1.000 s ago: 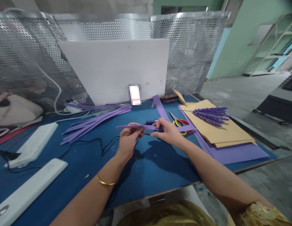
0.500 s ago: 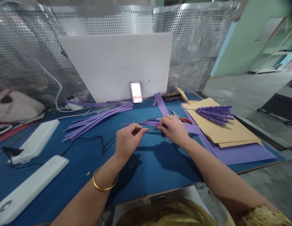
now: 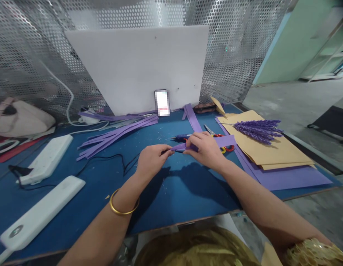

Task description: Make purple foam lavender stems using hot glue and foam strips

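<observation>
A purple strip (image 3: 226, 141) stretches between my two hands above the blue table. My left hand (image 3: 153, 159) pinches its narrow, pointed end between thumb and fingers. Farther along, my right hand (image 3: 205, 150) is closed round the strip, whose wide end sticks out to the right. Just behind the hands lie a dark blue pen-like tool (image 3: 180, 137) and scissors (image 3: 209, 130) with red handles, partly hidden by the strip and my right hand. A yellow handle shows beneath the strip.
Purple strips (image 3: 118, 135) lie at the left, near a white power strip (image 3: 48, 159) and a long white device (image 3: 44, 210). Purple flower sprigs (image 3: 258, 130) rest on brown paper (image 3: 271, 151) at the right. A phone (image 3: 162, 102) leans against a white board (image 3: 143, 66).
My left hand has closed on the strip's narrow end, which earlier lay free behind it. The strip is now drawn taut between the hands. The camera view has shifted slightly.
</observation>
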`<state>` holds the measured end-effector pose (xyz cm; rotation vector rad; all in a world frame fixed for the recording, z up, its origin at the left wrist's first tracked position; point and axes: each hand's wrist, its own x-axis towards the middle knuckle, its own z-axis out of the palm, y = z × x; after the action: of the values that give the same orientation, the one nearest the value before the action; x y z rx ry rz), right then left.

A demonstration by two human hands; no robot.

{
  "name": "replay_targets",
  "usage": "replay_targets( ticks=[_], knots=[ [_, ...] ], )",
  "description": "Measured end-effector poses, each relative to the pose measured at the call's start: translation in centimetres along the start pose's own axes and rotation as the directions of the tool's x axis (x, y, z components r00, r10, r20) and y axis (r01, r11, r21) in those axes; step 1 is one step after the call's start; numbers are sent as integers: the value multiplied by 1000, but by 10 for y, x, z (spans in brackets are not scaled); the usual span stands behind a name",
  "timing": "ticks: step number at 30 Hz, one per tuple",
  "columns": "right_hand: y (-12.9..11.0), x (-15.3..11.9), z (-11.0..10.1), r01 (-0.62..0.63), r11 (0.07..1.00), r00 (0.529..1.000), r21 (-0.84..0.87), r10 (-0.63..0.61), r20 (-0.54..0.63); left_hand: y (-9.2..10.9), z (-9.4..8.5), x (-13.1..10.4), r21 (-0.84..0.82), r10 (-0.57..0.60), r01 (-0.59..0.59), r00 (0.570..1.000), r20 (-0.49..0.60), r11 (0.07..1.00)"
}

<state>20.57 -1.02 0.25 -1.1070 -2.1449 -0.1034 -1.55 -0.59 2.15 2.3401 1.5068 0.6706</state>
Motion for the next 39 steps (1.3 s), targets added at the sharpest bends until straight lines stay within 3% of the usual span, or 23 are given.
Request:
replay_targets(
  ticks=[4,8,17,23,31,36,39],
  knots=[
    [-1,-1,2,-17,999,1000,44,17,-2,1,2,1,-50,15,-13,999,40,999],
    [-2,-1,2,-27,996,1000,85,27,2,-1,7,2,-224,-9,27,997,80,974],
    [-3,0,5,-145,971,987,190,155,-41,0,12,3,-426,-120,124,992,36,896],
    [-4,0,5,-136,973,986,184,151,-73,3,13,2,-448,-109,100,994,5,889],
    [-5,-1,5,-143,973,984,183,159,-77,5,18,-2,-376,-48,-20,984,-172,926],
    [-7,-1,5,-106,974,990,199,123,-74,3,20,-1,-337,-86,34,986,-140,941],
    [-8,-1,5,-99,977,991,190,114,-71,3,21,-1,-352,-65,8,987,-150,936]
  ],
)
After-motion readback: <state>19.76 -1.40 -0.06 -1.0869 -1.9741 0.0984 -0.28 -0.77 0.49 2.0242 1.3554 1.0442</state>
